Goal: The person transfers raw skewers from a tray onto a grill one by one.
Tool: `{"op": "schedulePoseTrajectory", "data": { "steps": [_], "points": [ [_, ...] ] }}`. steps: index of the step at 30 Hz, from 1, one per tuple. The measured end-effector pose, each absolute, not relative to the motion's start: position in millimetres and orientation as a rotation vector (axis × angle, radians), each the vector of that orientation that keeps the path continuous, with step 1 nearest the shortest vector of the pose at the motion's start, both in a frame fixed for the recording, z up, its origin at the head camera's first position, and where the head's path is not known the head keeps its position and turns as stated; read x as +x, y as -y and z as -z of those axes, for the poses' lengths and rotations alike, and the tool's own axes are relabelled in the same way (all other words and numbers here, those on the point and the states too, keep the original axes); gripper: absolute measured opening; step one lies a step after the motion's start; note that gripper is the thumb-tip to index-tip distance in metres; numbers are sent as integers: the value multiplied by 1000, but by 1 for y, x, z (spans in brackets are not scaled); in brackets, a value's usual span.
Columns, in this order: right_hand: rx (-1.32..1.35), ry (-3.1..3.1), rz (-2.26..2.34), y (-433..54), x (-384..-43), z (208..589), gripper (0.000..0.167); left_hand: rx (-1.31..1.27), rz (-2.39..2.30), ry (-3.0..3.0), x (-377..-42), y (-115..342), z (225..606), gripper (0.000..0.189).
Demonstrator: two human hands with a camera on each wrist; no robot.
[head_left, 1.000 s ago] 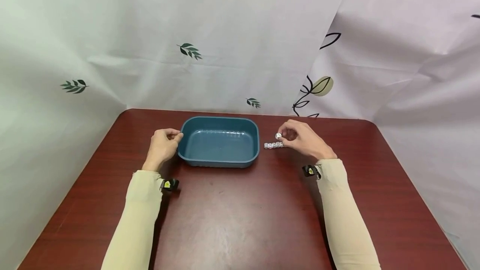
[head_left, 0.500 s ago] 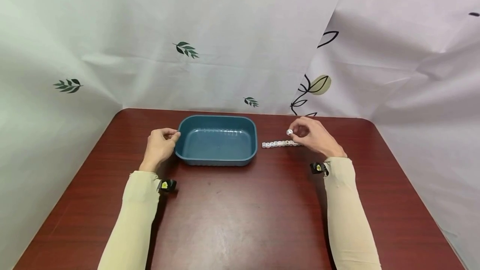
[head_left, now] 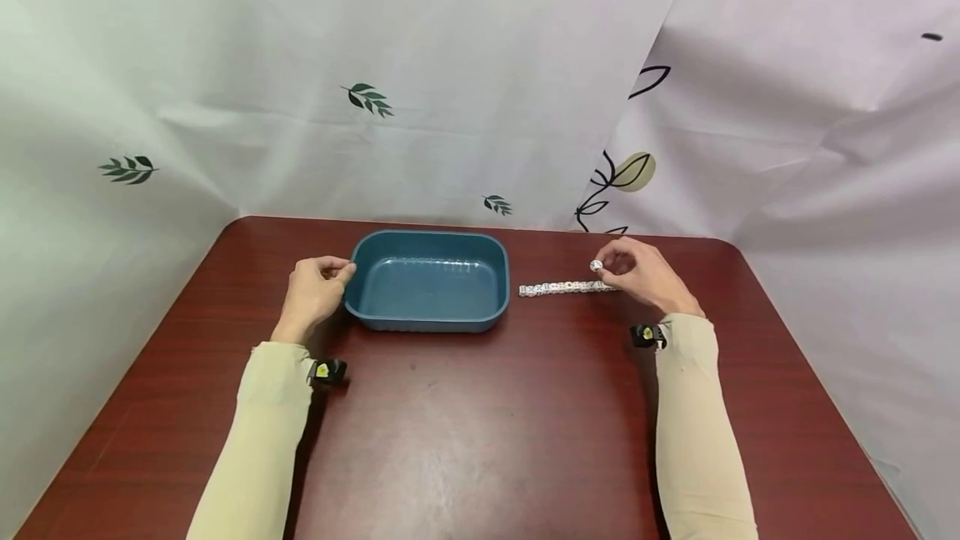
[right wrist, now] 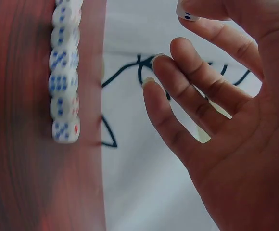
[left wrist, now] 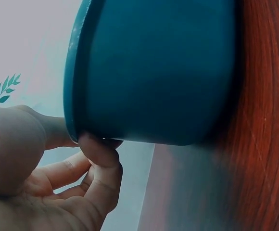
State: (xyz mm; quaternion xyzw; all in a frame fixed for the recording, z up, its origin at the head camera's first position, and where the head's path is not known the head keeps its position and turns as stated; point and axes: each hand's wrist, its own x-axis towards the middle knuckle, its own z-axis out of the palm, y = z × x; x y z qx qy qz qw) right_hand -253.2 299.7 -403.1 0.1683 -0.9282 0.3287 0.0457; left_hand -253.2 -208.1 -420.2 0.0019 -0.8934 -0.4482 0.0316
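My left hand pinches the left rim of a deep blue rectangular plastic basin. In the left wrist view the thumb and a finger meet at the basin's lip, and its side wall fills much of the picture. My right hand pinches a white die between thumb and forefinger, raised above a row of dice. Seen from the right wrist, the other fingers are spread apart, and the held die shows blue pips. The row's right end is partly hidden behind the hand in the head view.
The dice stand in one straight line to the right of the basin on a reddish-brown wooden table. A white cloth with leaf prints hangs behind the table and along its sides.
My right hand has moved rightward along the row, still pinching a die, and more of the row now shows. The left hand keeps its pinch on the basin's rim. The head view has shifted slightly.
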Motion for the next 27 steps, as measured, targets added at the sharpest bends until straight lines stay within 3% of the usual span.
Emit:
{"op": "schedulePoseTrajectory", "data": {
  "steps": [27],
  "points": [
    [262,2912,-926,-357,-246,429,14,5,1361,2752,-254,209,422,36]
  ]
}}
